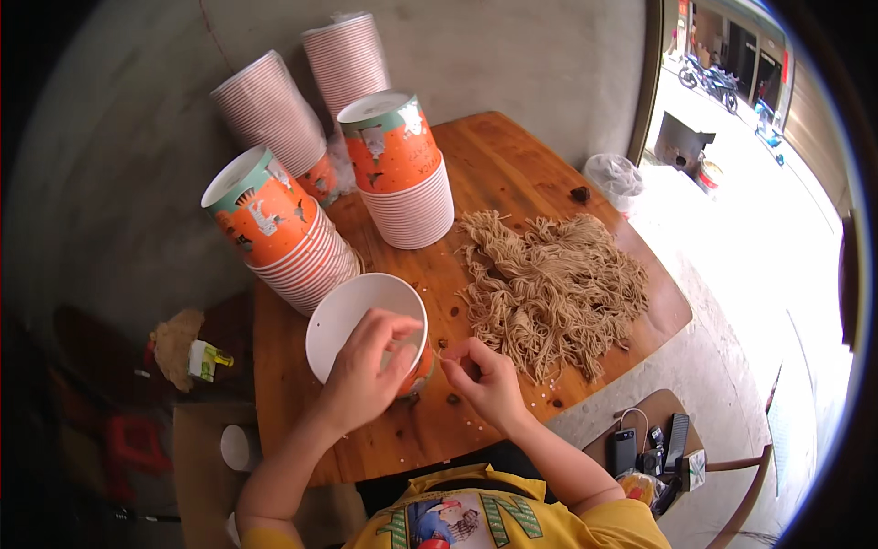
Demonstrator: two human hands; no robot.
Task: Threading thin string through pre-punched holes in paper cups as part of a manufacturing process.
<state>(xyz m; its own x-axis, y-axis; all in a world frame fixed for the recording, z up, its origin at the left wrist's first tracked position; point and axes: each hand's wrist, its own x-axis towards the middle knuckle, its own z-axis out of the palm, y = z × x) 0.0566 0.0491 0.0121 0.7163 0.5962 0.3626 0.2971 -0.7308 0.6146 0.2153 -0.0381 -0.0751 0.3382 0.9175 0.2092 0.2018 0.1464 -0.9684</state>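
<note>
A white-lined paper bucket [331,322] with an orange outside stands upright near the table's front edge, its mouth facing up. My left hand [370,371] is over its near right rim, fingers bent and thumb apart, with nothing visible in it. Just right of the bucket, my right hand [487,380] is closed in a pinch; a thin pale bit of string [437,354] shows at its fingertips. Beyond the right hand lies a loose heap of beige strings [558,284], tangled and spread over the table's right side.
Stacked orange-and-green paper buckets [393,146] and a leaning stack [265,210] stand behind. Wrapped white stacks [270,110] rest by the wall. The wooden table [498,156] has small white specks. A stool [599,448] at right holds a phone [624,450]; a cardboard box [197,430] is lower left.
</note>
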